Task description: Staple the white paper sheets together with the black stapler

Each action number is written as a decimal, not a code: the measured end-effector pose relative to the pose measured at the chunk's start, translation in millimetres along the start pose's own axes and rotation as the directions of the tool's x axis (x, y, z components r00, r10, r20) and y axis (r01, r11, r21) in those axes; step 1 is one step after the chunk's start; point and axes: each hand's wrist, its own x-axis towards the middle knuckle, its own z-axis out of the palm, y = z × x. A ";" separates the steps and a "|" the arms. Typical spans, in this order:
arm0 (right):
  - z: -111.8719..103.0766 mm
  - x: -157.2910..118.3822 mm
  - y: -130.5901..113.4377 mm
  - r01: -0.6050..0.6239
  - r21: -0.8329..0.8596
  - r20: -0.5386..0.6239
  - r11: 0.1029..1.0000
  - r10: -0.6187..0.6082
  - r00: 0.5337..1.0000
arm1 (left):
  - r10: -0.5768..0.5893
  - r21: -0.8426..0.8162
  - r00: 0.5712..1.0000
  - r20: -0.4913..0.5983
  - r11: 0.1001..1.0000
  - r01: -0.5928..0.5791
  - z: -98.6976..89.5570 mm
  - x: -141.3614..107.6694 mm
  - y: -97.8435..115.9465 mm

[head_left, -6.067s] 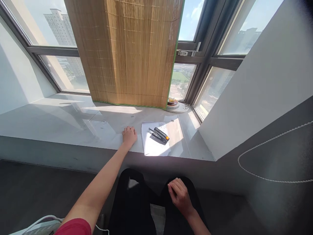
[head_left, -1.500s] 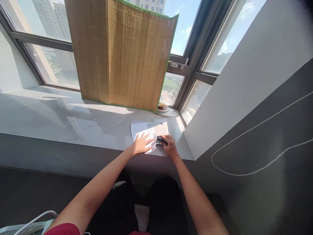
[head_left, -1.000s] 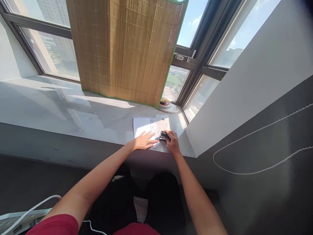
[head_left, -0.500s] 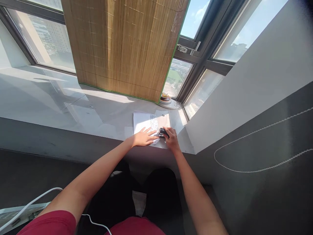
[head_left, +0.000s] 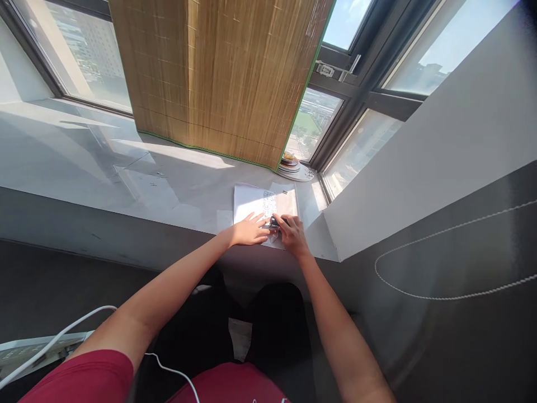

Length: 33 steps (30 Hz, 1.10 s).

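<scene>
As the L hand [head_left: 247, 230] rests on the paper sheets [head_left: 246, 200], R hand [head_left: 293, 232]: curled over the blk stapler [head_left: 274, 222] from above; grip narrow, holding it.
Blk stapler: mostly hidden under R fingers; exposed end pts twd L hand, btwn both hands, at R side of paper sheets, nr sill front edge.
L hand: palm down, fingers spread, grip wide; fingertips just beside stapler, exact contact can't be told.
Paper sheets: lying on the sill; dense writing [head_left: 269, 202] along R part, wording too small to read.
Tan sheet [head_left: 287, 207]: on R of the writing, partly sunlit; small dk marks [head_left: 285, 192] nr its top.
Sill [head_left: 197, 196]: lt gray, w/ sun patches & shadows.
Dish stack [head_left: 290, 165]: at window corner, beyond the paper, partly behind blind.
Blind [head_left: 218, 78]: brown slats, green edging, hanging over mid window.
Window frame [head_left: 358, 92]: dk; latch [head_left: 325, 69] w/ lt-colored body, R of blind.
Beaded cord [head_left: 419, 296]: looped, far R, against dk gray wall.
Legs [head_left: 279, 313]: dk clothing, below sill.
Red sleeve [head_left: 84, 375]: L arm, btm L.
White cable [head_left: 54, 338]: crosses a lt-colored item, btm L; type unclear.
</scene>
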 end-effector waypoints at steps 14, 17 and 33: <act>-2.6 -2.4 -0.4 0.011 -0.037 -0.022 0.999 -0.012 1.000 | 0.073 0.267 0.990 0.120 0.958 -0.102 0.2 0.1 -4.6; -2.7 -2.9 -1.2 0.018 -0.059 -0.032 0.998 -0.020 0.999 | 0.113 0.391 0.981 0.161 0.905 -0.168 1.4 0.4 -9.4; -4.6 -1.9 -4.0 0.013 -0.154 0.009 0.988 -0.012 1.000 | 0.165 0.398 0.976 0.143 0.893 -0.209 6.0 0.0 -14.0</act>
